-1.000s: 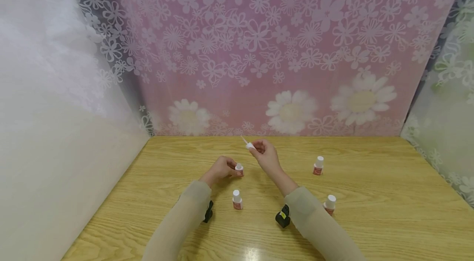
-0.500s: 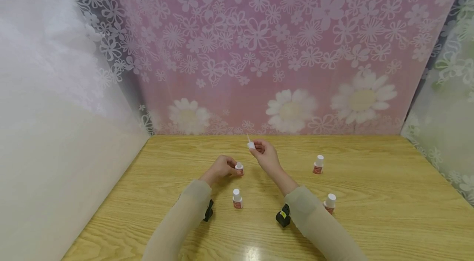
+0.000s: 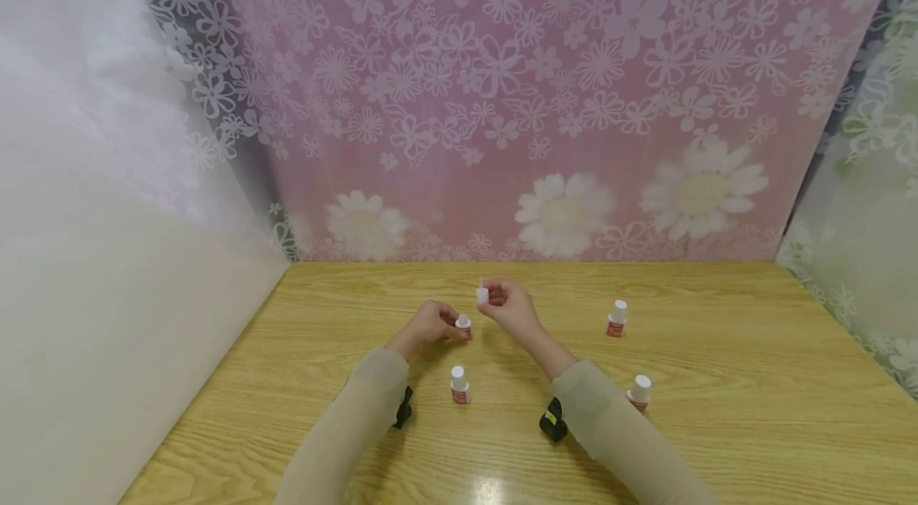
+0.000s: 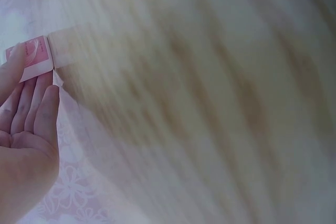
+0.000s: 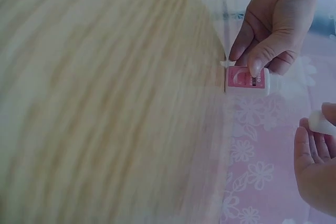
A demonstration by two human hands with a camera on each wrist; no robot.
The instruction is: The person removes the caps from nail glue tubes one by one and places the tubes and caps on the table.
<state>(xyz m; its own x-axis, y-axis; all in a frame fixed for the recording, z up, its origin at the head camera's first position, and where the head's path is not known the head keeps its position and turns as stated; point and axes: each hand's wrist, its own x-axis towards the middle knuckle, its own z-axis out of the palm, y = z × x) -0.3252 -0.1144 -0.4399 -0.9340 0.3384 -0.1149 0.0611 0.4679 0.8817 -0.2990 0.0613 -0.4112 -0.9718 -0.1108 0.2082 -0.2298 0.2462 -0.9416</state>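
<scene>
My left hand (image 3: 430, 323) holds a small white bottle (image 3: 464, 330) with a red label upright on the table. In the left wrist view, the thumb lies over the bottle's label (image 4: 38, 56), with fingers on the other side. A little above and to the right, my right hand (image 3: 512, 306) pinches a white brush cap (image 3: 482, 296), its thin stem pointing up. Cap and bottle are apart. From the right wrist, the left hand (image 5: 278, 22) grips the bottle (image 5: 247, 81), and the white cap (image 5: 319, 123) sits between my right thumb and fingers; its stem is hidden there.
A capped bottle (image 3: 460, 386) stands between my forearms. Two more capped bottles, one farther back (image 3: 617, 319) and one nearer bottle (image 3: 639, 393) partly behind my right sleeve, stand on the right of the wooden table (image 3: 746, 377). A flowered pink backdrop (image 3: 459, 91) rises behind.
My right hand has turned the brush cap, so its stem went from leaning left to upright, and has come down slightly. The left hand and the bottle have stayed in place.
</scene>
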